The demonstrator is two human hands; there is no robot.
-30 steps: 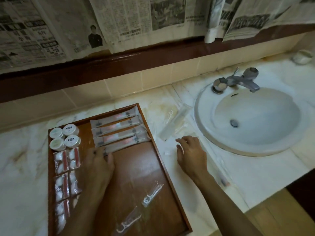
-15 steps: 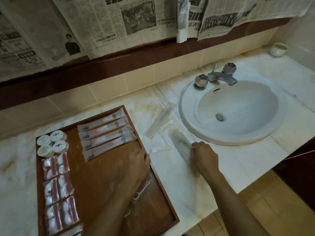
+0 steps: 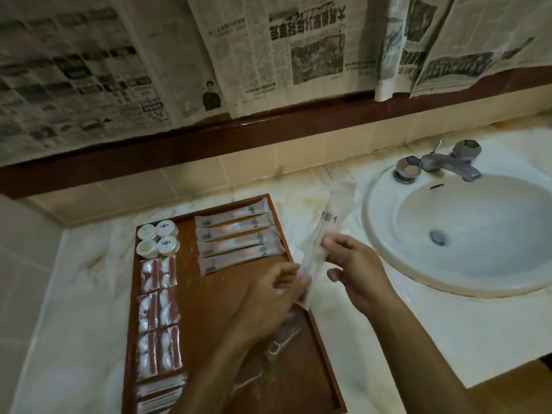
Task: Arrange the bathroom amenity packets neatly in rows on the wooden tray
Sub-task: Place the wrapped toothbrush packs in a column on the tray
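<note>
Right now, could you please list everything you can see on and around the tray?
Wooden tray: one, brown, on the counter left of the sink.
Round lidded pots: four, white, tray's far left corner.
Long sachets: four, grey, stacked rows at tray's far end.
Red-striped packets: six, clear, two columns along tray's left side.
Clear packet: one, held above tray's right edge.
Sink: one, white, right.
Tap: one, metal, behind sink.
Left hand; right hand: both gripping the clear packet.

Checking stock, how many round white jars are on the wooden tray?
4, clustered in the wooden tray's back-left corner: round white jars. None seem hidden.
</note>
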